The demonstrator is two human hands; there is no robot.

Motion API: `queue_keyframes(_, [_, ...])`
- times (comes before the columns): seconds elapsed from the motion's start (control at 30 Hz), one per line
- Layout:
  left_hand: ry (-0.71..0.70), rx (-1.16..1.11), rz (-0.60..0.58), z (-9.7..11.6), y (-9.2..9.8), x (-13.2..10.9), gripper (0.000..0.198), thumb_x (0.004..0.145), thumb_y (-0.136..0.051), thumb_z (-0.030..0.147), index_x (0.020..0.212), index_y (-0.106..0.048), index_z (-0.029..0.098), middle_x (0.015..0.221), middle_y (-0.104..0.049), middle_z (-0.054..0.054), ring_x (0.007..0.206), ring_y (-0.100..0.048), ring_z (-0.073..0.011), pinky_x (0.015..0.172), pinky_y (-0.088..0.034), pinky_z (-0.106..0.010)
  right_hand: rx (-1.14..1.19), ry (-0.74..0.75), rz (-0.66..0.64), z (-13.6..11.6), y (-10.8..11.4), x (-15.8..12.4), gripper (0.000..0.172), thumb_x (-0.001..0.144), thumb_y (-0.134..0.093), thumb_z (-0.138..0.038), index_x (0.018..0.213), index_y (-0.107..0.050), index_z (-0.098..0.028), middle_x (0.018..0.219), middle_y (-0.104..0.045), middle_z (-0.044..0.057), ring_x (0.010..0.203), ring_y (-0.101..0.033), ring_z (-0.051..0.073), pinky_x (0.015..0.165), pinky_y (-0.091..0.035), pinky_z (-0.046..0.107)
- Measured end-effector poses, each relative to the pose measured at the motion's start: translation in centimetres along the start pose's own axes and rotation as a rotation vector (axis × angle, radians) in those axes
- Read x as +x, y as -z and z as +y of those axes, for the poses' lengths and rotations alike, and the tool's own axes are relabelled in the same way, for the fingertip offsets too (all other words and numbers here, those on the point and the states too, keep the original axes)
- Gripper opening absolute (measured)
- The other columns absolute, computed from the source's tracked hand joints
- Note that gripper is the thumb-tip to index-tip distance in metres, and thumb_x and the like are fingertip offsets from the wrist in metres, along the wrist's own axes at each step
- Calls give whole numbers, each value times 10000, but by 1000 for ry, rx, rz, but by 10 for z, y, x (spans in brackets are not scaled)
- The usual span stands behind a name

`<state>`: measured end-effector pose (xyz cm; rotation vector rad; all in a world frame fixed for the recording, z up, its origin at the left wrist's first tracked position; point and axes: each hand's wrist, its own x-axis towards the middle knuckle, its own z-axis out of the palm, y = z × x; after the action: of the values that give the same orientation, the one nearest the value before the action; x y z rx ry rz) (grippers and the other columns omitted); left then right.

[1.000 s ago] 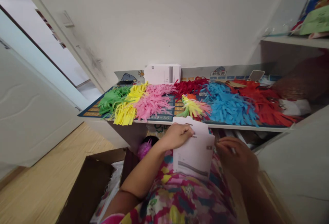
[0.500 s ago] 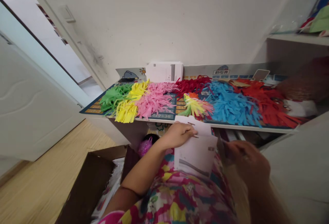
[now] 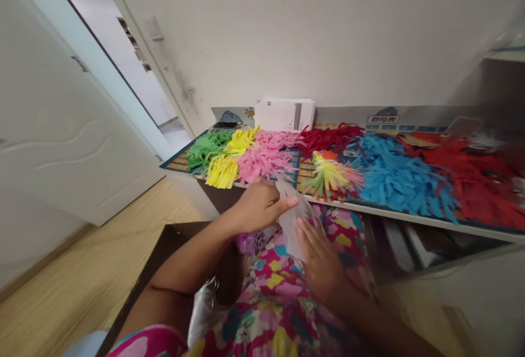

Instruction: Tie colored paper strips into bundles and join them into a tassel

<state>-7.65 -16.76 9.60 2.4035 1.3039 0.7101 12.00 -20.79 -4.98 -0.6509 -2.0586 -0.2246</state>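
Observation:
A white card (image 3: 292, 228) with a tab at its top is tilted over my lap, and its printed side is not visible. My left hand (image 3: 260, 206) grips its upper left edge, the thumb lying across the near face and the fingers curled behind. Against the card's right side my right hand (image 3: 322, 261) presses its fingers; its thumb is hidden. Just beyond, a multicoloured bundle of tissue strips (image 3: 333, 174) lies at the shelf edge. Pink strips (image 3: 264, 160) are nearest to my left hand.
Along the shelf lie green (image 3: 207, 148), yellow (image 3: 223, 171), dark red (image 3: 330, 139), blue (image 3: 394, 174) and red strips (image 3: 471, 171). A stack of white cards (image 3: 283, 115) leans on the wall. An open cardboard box (image 3: 158, 258) stands at lower left.
My right hand has come in from the right onto the card. The card has turned from facing me to a steep tilt. My view has shifted left.

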Motion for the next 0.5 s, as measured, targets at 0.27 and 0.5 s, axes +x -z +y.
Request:
queue_keyframes(0.27, [639,-933,-189,-47,-10,-51,407,611,-869,440,799,-703,120,701,-706,-17,612,-626,-145,614,-485,-248,301,51,-29,-12,-57,-13,496,933,-575,-275,1410,-494,-163,1313,-619,176,1198,-581,294,955,-523,488])
queue_keyframes(0.5, [840,-1243,64,-69,-65,-82,490,524,-931,422,833,-743,92,702,-741,-65,598,-673,-164,657,-539,-289,398,-285,44,-13,-81,-11,339,912,-610,-177,1247,-577,-222,1089,-619,110,1024,-619,239,851,-570,414])
